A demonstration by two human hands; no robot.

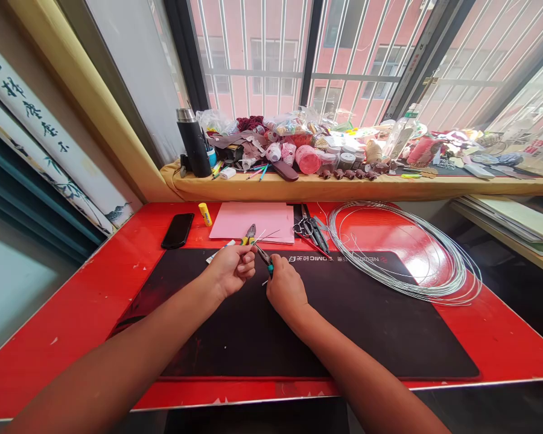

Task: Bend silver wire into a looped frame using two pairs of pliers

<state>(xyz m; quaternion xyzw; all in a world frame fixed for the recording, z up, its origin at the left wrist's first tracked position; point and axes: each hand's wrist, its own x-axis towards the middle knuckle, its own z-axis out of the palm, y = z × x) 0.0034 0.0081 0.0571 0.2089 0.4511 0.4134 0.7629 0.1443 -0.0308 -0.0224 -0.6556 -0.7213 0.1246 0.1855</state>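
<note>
My left hand [233, 269] is closed in a pinch above the black desk mat [366, 325]. From its fingertips short thin wires [268, 236] stick out up and to the right. My right hand [287, 288] is wrapped round the teal handles of a pair of pliers [265, 258]. Their jaws point up and left, meeting the wire close to my left fingertips; whether they grip it I cannot tell. Just beyond my left hand lie yellow-handled pliers [250, 232], partly hidden by it.
A large coil of silver wire [452, 289] lies at the right. Pink paper [226, 220], scissors [304, 226], a box cutter [320, 235], a yellow glue stick [205, 214] and a phone [178, 231] lie along the back of the red table [72, 325]. Craft items crowd the windowsill [235, 188].
</note>
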